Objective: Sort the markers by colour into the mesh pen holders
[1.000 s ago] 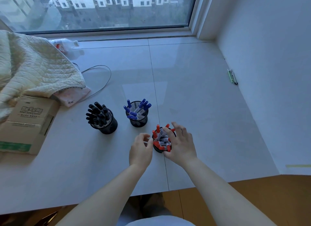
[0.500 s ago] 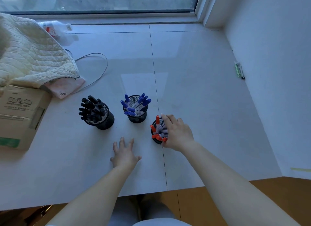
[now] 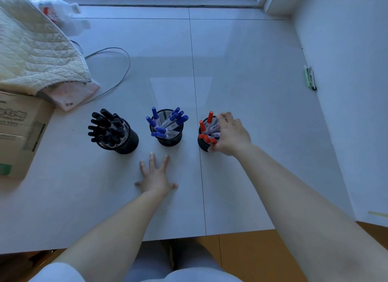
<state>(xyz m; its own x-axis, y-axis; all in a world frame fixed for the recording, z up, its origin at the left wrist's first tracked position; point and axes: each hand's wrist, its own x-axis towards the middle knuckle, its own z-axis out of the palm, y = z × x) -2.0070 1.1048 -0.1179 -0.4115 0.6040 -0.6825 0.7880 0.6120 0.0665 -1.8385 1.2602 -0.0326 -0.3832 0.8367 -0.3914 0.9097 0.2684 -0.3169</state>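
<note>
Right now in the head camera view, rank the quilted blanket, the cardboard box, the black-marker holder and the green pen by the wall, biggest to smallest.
1. Quilted blanket, cut off by the frame edge.
2. Cardboard box, also cut off.
3. Black-marker holder.
4. Green pen, farther from the camera, so it may look smaller than it is.

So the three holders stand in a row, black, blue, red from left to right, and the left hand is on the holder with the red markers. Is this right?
Not quite. The head view shows the right hand on the red-marker holder. The left hand lies flat on the table. The order black holder, blue holder, red is correct.
</note>
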